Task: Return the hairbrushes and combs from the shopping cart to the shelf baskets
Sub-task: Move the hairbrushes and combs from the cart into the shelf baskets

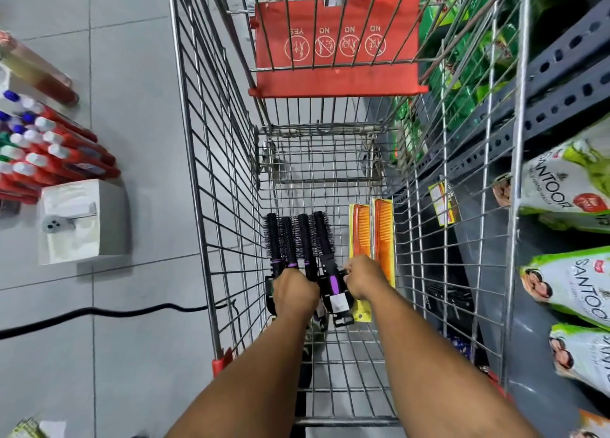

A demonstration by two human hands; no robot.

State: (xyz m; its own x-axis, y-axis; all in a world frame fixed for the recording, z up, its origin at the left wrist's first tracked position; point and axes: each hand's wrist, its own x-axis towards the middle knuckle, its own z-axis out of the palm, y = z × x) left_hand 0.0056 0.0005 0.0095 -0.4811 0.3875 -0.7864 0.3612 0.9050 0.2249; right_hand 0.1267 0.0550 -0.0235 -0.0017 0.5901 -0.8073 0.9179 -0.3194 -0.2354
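Note:
Several black round hairbrushes (298,236) with purple bands lie side by side on the floor of the wire shopping cart (211,180). My left hand (293,292) is closed around the handles of the left ones. My right hand (361,277) grips the handle of the rightmost hairbrush (325,236), whose black card tag shows below the hand. Two orange combs (373,229) in yellow packaging lie to the right of the brushes, partly under my right wrist. No shelf baskets show in view.
The cart's red child-seat flap (336,44) hangs at the far end. Grey shelves (561,84) on the right hold green and white Santoor pouches (567,186). On the left stand red bottles (49,153) and a white box (82,219). A black cable (99,312) crosses the floor tiles.

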